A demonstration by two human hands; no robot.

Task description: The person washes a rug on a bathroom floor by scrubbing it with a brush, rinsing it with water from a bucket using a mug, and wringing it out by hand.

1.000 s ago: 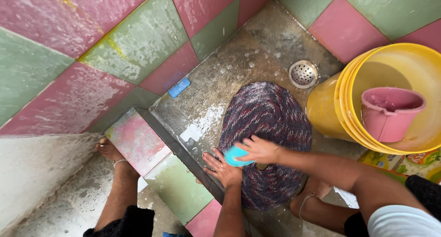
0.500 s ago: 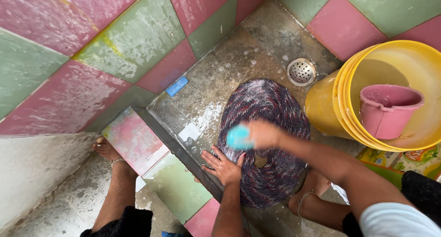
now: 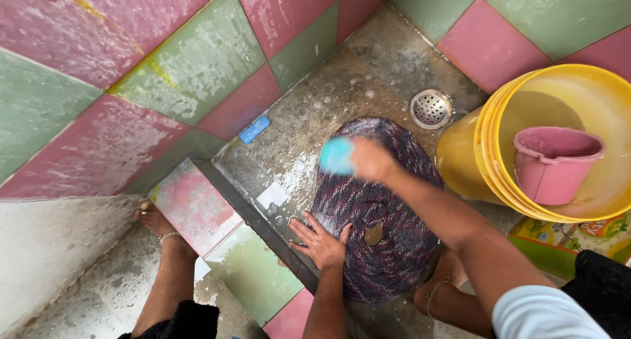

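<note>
A round woven mat (image 3: pixel 388 234) in dark red, blue and white lies wet on the grey floor. My right hand (image 3: pixel 369 159) grips a light blue scrubber (image 3: pixel 336 156) and presses it on the mat's far left edge. My left hand (image 3: pixel 321 240) lies flat with fingers spread on the mat's near left edge, beside the low tiled step (image 3: pixel 217 214). A small hole shows in the mat's middle.
A yellow bucket (image 3: pixel 519 181) with a pink mug (image 3: pixel 555 161) inside stands at the right. A round metal drain (image 3: pixel 430 108) sits beyond the mat. A blue bar (image 3: pixel 255 129) lies by the pink and green tiled wall. My bare feet straddle the step.
My right hand has swept the scrubber from the mat's near edge, by my left hand, up to its far left edge. My left hand has stayed in place.
</note>
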